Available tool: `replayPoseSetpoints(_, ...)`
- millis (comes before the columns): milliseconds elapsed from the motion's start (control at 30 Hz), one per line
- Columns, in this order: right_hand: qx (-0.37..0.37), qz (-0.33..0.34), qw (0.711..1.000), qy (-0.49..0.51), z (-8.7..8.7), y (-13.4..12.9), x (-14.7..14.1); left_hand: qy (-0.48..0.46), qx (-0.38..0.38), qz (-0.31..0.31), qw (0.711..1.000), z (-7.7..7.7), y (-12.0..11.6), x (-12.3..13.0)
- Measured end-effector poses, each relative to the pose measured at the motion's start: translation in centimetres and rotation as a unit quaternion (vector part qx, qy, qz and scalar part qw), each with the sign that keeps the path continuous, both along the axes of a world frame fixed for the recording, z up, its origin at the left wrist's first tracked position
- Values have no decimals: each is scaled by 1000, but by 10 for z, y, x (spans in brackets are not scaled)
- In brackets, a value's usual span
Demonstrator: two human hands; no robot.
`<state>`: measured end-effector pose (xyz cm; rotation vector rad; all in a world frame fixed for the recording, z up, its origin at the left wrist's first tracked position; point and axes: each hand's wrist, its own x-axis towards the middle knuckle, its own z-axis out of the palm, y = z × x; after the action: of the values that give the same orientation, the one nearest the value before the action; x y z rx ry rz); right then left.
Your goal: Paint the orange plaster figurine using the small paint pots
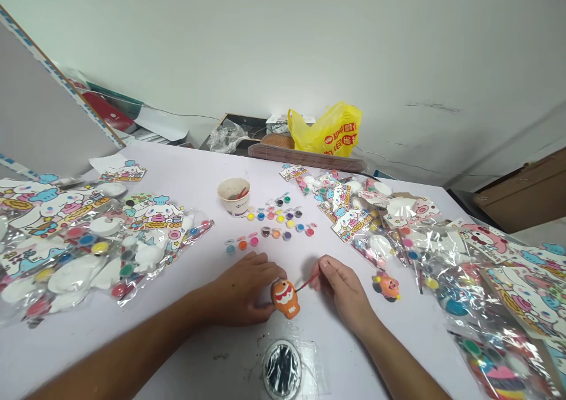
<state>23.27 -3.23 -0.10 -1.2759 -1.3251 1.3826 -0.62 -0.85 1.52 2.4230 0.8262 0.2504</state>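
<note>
My left hand (247, 288) grips a small orange figurine (286, 307) with red and white painted details, its fingers and thumb on the left side of it. A thin red paintbrush (308, 282) is pinched in my right hand (338, 285), its dark tip at the figurine's right edge. Beyond my hands lie several small paint pots (276, 233) in many colours, their lids open. Behind them stands a paper cup (233, 196) with liquid and a red stick-like handle in it. To the right of my right hand rests another painted figurine (386, 286), orange and pink with yellow parts.
Clear packets of white figures and paints (88, 258) cover the left side, more packets (424, 235) the right. A round dark disc with a silver rim (282, 369) is near the front. At the back sit a yellow plastic bag (329, 134) and a dark tray (241, 146).
</note>
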Motion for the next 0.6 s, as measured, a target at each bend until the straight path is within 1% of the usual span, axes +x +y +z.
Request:
replayPoseSetpoints(67, 1, -6, 1000, 7, -1, 0, -1, -7, 6, 7, 1000, -2, -1, 0)
replayPoseSetpoints(200, -11, -18, 999, 37, 0, 1, -2, -10, 4, 64, 998, -7, -2, -1)
replayPoseSetpoints(267, -23, -33, 997, 59, 1, 2, -1, -7, 0, 78, 997, -8, -3, -1)
replayPoseSetpoints(333, -31, -52, 995, 77, 1, 3, 0, -10, 4, 72, 997, -8, -3, -1)
replayPoseSetpoints(467, -36, -74, 992, 98, 0, 5, 1, -17, 21, 29, 999, -5, -5, 0)
replayPoseSetpoints(600, -36, -77, 991, 102, -1, 5, 0, -13, 34, 31, 999, -9, -6, 1)
